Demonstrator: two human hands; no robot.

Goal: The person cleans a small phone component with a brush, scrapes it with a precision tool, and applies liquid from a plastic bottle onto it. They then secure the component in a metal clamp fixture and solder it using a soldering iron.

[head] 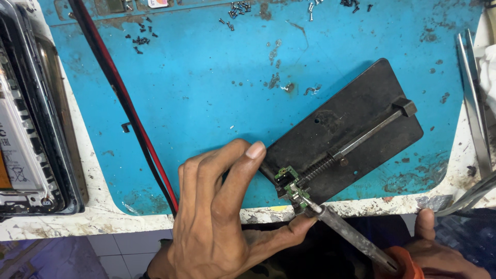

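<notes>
A small green circuit board sits clamped at the near corner of a black metal holder plate lying on a blue work mat. My left hand rests at the mat's front edge, its fingertips steadying the plate and the little board. My right hand is at the lower right and grips the orange handle of a soldering iron. The iron's tip touches the green board.
An opened phone lies at the left on the white bench. A red and black cable crosses the mat. Several tiny screws are scattered at the mat's far edge. Metal tweezers lie at the right.
</notes>
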